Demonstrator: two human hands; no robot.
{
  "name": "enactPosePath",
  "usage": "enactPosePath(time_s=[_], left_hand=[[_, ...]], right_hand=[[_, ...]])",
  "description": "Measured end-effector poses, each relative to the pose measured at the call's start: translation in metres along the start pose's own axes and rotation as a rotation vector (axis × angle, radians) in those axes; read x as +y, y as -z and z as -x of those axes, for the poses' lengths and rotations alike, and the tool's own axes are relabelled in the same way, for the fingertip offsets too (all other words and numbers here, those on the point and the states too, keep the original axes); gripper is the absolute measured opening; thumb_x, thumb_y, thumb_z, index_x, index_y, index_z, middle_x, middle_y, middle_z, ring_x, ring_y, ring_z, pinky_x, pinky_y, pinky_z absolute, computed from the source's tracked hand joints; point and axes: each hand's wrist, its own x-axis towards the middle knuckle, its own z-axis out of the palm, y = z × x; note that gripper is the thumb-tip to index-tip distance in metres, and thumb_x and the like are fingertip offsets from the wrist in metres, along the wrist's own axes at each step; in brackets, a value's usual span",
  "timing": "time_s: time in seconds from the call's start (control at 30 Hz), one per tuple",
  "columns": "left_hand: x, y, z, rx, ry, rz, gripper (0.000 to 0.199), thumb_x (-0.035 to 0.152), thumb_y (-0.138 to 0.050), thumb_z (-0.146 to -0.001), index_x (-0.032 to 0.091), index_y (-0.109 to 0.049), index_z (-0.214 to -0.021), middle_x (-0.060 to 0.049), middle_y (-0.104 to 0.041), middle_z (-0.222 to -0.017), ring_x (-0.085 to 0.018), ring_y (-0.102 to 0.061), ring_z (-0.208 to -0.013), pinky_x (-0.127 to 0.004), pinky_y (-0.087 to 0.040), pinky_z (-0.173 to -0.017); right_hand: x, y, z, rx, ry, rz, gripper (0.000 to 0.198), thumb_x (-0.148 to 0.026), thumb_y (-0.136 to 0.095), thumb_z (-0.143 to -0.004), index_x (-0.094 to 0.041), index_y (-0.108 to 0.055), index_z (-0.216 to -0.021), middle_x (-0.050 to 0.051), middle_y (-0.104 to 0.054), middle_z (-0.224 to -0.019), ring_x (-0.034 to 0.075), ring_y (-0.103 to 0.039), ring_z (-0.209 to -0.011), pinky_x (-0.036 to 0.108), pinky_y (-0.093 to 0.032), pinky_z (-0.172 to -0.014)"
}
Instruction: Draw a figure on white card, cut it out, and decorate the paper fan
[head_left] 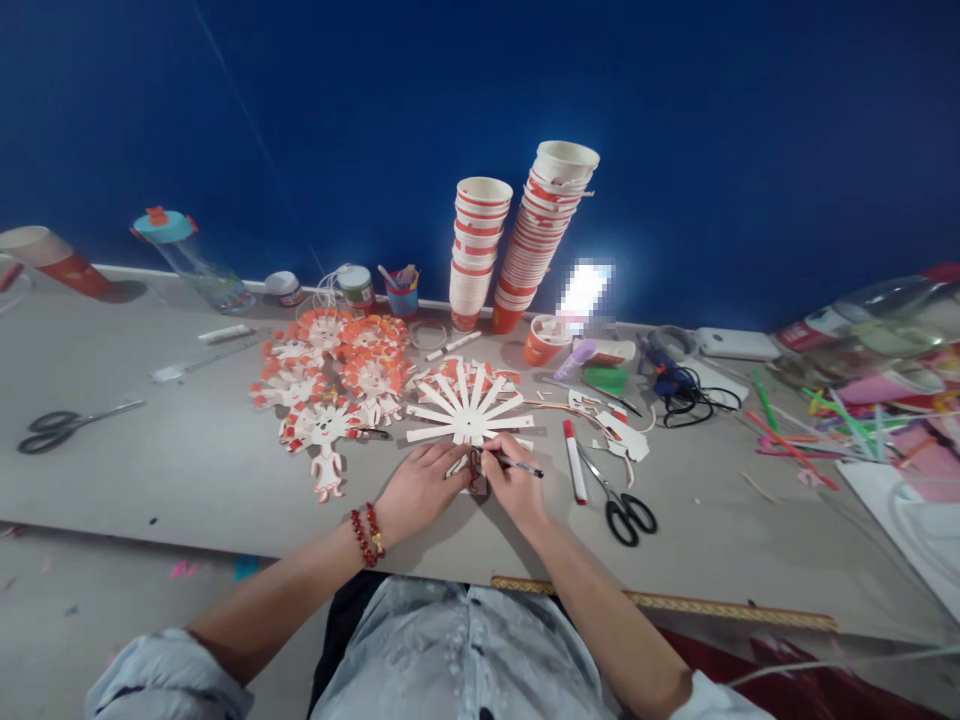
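Note:
My right hand (514, 480) is closed around a dark pen (525, 467), its tip on a white paper cut-out (470, 412) with strips fanned out at the top. Small dark and red lines show on the paper's lower part, partly hidden by my hands. My left hand (424, 487) lies flat on the lower left of this cut-out, fingers stretched toward the pen tip. Left of it lies a finished-looking paper figure (327, 440) with a drawn face and orange-tipped strips, beside a heap of similar orange and white figures (371, 350).
A red-and-white marker (574, 462) and black-handled scissors (631, 517) lie right of my hands; more scissors (52, 431) lie far left. Two tall paper cup stacks (472, 250) stand behind. Clear bottles (847, 320) and coloured strips (795, 450) crowd the right. A blue-lidded bottle (196, 265) leans at left.

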Motion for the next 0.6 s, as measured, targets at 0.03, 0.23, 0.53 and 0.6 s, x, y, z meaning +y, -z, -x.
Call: enactPosePath(time_s=[0.03, 0.23, 0.53, 0.6], left_hand=[[0.0001, 0.0002, 0.0000, -0.003, 0.001, -0.001, 0.027, 0.023, -0.052, -0.096, 0.022, -0.059, -0.122, -0.008, -0.050, -0.144, -0.027, -0.048, -0.126, -0.042, -0.042, -0.101], [-0.0003, 0.0009, -0.0003, -0.010, -0.001, -0.011, 0.026, 0.023, -0.053, -0.096, 0.022, -0.060, -0.121, -0.009, -0.051, -0.143, -0.027, -0.049, -0.125, -0.041, -0.041, -0.102], [0.0002, 0.0011, -0.0008, 0.004, -0.006, -0.017, 0.023, 0.022, -0.054, -0.095, 0.021, -0.062, -0.116, -0.009, -0.051, -0.142, -0.026, -0.050, -0.123, -0.041, -0.042, -0.100], [0.0002, 0.0010, -0.0008, 0.004, -0.005, -0.019, 0.023, 0.022, -0.054, -0.095, 0.022, -0.062, -0.117, -0.009, -0.051, -0.142, -0.026, -0.051, -0.122, -0.041, -0.042, -0.100]], right_hand=[[-0.0002, 0.0001, 0.0001, 0.005, 0.001, 0.002, 0.012, -0.023, -0.049, -0.086, -0.022, -0.058, -0.077, -0.001, -0.062, -0.066, 0.016, -0.057, -0.060, 0.026, -0.044, -0.061], [-0.0004, 0.0002, 0.0008, 0.021, 0.018, 0.021, 0.013, -0.024, -0.049, -0.087, -0.023, -0.058, -0.077, 0.000, -0.062, -0.067, 0.017, -0.058, -0.062, 0.026, -0.044, -0.061], [-0.0023, 0.0012, 0.0007, 0.034, 0.006, 0.022, 0.012, -0.022, -0.050, -0.086, -0.023, -0.057, -0.076, -0.002, -0.060, -0.064, 0.016, -0.056, -0.058, 0.024, -0.044, -0.059], [-0.0025, 0.0012, 0.0007, 0.034, 0.003, 0.016, 0.012, -0.022, -0.050, -0.086, -0.023, -0.057, -0.077, -0.001, -0.060, -0.064, 0.016, -0.056, -0.057, 0.024, -0.044, -0.058]])
